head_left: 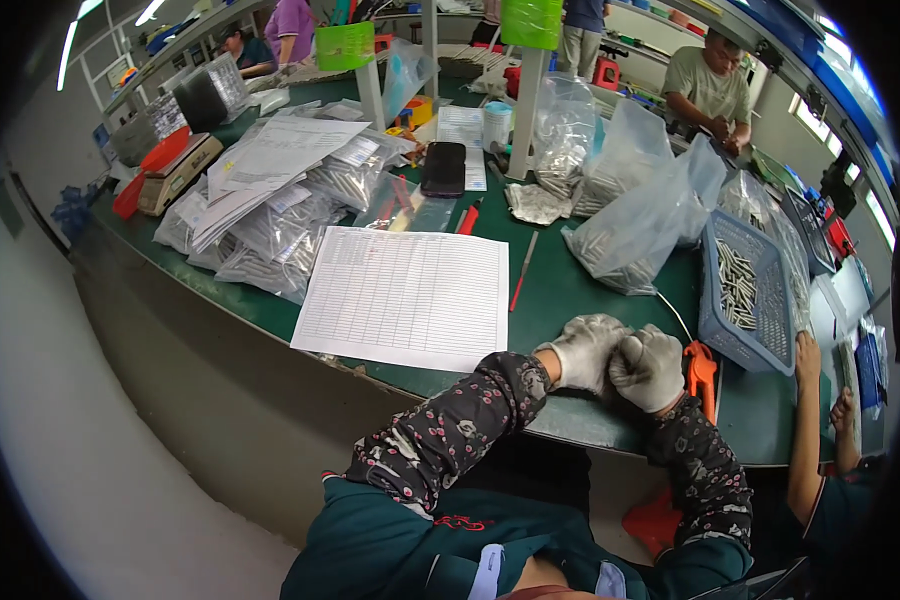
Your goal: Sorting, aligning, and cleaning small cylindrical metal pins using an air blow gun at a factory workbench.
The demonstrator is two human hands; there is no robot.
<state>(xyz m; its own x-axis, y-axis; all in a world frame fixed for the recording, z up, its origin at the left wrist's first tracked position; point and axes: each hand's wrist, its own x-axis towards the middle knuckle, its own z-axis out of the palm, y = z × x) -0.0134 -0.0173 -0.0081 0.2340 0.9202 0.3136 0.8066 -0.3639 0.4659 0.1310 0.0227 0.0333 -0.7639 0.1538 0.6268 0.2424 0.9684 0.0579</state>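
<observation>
One blue basket [748, 346], with what lies around it

- Hands, mine, two: left hand [587, 352] and right hand [649, 368], white-gloved, fingers curled, held together left of the blue basket; whether they pinch anything, I cannot tell.
- Orange tool [702, 372], one: at the basket's near left corner, just beside my right hand.
- Metal pins [737, 285]: heaped inside the basket, too many to count.
- Clear bags [630, 235], at least three: left of the basket, toward the far side.
- Printed sheet [405, 295], one: well left of the basket.
</observation>
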